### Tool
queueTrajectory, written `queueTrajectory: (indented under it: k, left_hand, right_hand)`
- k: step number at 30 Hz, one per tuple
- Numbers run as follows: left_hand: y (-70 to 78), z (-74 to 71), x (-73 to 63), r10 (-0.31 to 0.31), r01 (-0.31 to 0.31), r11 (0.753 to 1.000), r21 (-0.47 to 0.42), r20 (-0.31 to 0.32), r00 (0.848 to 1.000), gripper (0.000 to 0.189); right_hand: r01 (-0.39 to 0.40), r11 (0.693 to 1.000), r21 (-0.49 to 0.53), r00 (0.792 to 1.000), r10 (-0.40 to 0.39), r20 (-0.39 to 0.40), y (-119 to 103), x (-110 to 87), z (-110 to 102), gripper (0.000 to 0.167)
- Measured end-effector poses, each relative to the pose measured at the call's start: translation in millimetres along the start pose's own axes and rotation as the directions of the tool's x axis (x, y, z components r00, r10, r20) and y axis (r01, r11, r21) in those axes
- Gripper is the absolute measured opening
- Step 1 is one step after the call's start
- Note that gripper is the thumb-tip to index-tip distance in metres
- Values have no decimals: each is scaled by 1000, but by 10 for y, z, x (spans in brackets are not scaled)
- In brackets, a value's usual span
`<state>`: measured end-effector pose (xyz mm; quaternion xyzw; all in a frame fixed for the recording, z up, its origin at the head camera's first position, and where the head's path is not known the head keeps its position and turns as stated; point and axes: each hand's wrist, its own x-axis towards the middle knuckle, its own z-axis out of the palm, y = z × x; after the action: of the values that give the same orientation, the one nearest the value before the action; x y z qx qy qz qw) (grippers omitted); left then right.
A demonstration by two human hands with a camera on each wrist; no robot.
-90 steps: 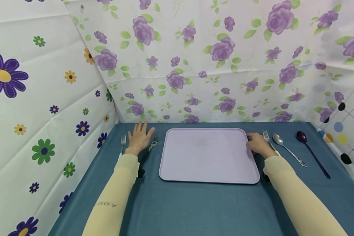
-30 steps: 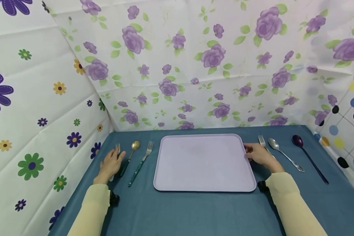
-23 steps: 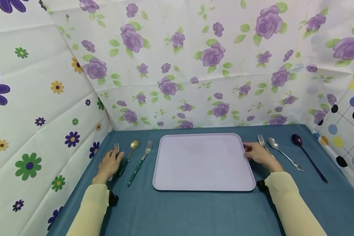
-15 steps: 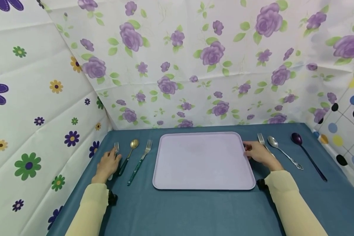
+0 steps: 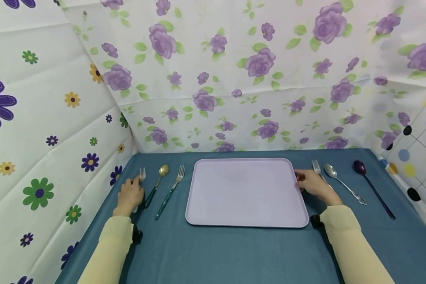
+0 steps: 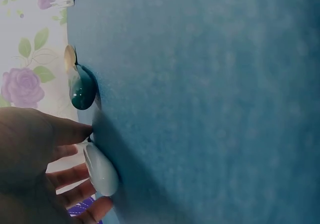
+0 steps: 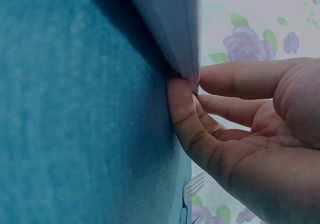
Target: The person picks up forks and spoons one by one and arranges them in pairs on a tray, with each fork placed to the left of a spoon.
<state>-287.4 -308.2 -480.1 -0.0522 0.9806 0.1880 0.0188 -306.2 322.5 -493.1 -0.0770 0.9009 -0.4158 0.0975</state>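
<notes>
My left hand is at the far left of the table, over a fork whose prongs stick out past the fingers. In the left wrist view, the fork's white handle lies between thumb and fingers. To its right lie a gold spoon with a dark green handle and a green-handled fork. My right hand pinches the right edge of a pale lilac tray. In the right wrist view, thumb and finger meet at the tray's rim.
Right of the tray lie another fork, a silver spoon with an ornate handle, and a dark purple spoon with a long handle. A blue cloth covers the table. Flowered sheets hang behind and at the sides.
My left hand has moved left and nearer, from spread over the gold spoon to the white-handled fork, and its fingers have drawn in. The right hand stays at the tray's edge.
</notes>
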Motion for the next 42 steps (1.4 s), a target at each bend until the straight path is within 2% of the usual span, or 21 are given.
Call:
queueTrajectory:
  k: [12, 17, 25, 34, 42]
  left_hand:
    - [16, -21, -30, -8, 8, 999, -41, -2, 1000, 51]
    - [46, -27, -35, -4, 4, 1000, -31, 18, 1000, 48]
    - [82, -50, -35, 5, -4, 1000, -16, 25, 1000, 48]
    - [91, -65, 5, 17, -17, 1000, 12, 12, 1000, 47]
    - [103, -99, -8, -15, 15, 1000, 24, 31, 999, 49]
  right_hand:
    - [-3, 1000, -26, 1000, 3, 10, -17, 6, 3, 57]
    - [2, 1000, 1, 1000, -2, 16, -36, 4, 9, 57]
    - [-1, 1000, -16, 1000, 1, 7, -35, -6, 4, 56]
    - [5, 1000, -19, 1000, -5, 5, -30, -20, -14, 56]
    - [2, 1000, -16, 1000, -2, 6, -6, -3, -7, 56]
